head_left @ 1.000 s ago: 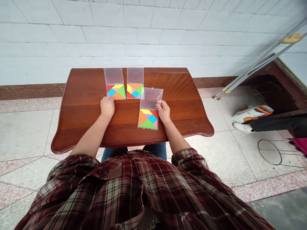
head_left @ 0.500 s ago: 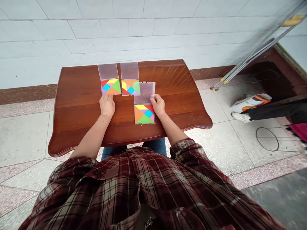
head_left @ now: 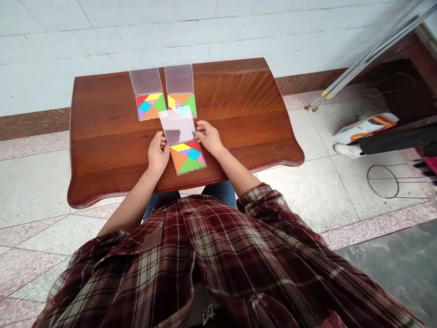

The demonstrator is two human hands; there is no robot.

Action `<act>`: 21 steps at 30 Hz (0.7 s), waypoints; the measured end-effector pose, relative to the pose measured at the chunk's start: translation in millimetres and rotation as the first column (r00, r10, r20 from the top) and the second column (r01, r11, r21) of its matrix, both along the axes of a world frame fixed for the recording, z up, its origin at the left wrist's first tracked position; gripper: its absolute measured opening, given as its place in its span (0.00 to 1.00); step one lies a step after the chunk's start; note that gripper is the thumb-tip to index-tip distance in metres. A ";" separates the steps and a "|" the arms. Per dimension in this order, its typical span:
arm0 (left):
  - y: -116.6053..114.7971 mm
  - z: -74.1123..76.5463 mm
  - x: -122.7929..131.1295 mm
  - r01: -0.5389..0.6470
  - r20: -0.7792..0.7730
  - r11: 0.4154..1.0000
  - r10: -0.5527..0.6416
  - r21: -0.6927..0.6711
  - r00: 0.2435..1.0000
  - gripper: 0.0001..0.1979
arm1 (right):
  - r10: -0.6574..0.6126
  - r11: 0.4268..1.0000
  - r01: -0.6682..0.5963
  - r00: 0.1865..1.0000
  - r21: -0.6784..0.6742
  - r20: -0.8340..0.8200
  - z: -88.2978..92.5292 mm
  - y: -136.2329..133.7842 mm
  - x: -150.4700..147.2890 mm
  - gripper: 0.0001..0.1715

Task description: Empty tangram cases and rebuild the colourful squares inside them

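Three open clear plastic cases with colourful tangram puzzles lie on a brown wooden table (head_left: 102, 136). The nearest tangram case (head_left: 187, 157) sits in front of me, its clear lid (head_left: 178, 127) raised and tilted. My left hand (head_left: 157, 154) grips the case's left edge. My right hand (head_left: 208, 136) pinches the right edge of the lid. Behind it lie a left tangram case (head_left: 150, 105) and a middle tangram case (head_left: 182, 102), both with lids flat open towards the wall.
A white tiled wall stands behind the table. Metal rods (head_left: 358, 68) lean at the right. A shoe (head_left: 344, 150), an orange and white box (head_left: 367, 127) and a wire ring (head_left: 382, 181) lie on the floor to the right.
The near case has slid left to the middle in front of me. My left hand left the far left case and now holds the near one. The camera tilted down.
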State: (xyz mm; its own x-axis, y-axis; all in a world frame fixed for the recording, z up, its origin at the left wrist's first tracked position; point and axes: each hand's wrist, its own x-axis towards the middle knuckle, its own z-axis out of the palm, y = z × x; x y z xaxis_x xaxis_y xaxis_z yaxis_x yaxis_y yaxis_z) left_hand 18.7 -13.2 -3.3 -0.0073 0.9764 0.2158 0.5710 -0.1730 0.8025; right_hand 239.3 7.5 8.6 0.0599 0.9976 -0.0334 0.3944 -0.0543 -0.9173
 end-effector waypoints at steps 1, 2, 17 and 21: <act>-5.3 -1.9 -4.7 -0.013 -0.039 1.000 0.014 0.028 0.999 0.23 | 0.001 0.999 -0.004 0.997 0.038 0.072 3.3 -8.0 0.3 0.20; -11.8 -3.2 -8.8 -0.009 -0.085 0.998 0.014 0.062 0.996 0.24 | 0.016 0.997 -0.028 0.987 0.076 0.160 7.2 -17.7 0.3 0.20; -78.7 22.5 8.8 0.354 -0.508 0.931 -0.348 -0.087 0.788 0.37 | 0.291 0.946 -0.083 0.645 -0.314 0.706 58.1 -82.4 -34.8 0.24; -76.5 21.7 9.7 0.311 -0.453 0.944 -0.325 -0.108 0.830 0.41 | 0.252 0.956 -0.101 0.767 -0.276 0.591 49.2 -73.8 -25.0 0.26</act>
State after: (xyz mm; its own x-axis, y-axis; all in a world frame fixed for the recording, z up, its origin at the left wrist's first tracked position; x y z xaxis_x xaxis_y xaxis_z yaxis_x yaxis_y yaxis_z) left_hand 28.4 -89.7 18.4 0.3970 0.9135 0.0884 0.7917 -0.3896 0.4705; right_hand 214.3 -66.3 57.8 -0.0342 0.9636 -0.2650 0.8894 -0.0916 -0.4478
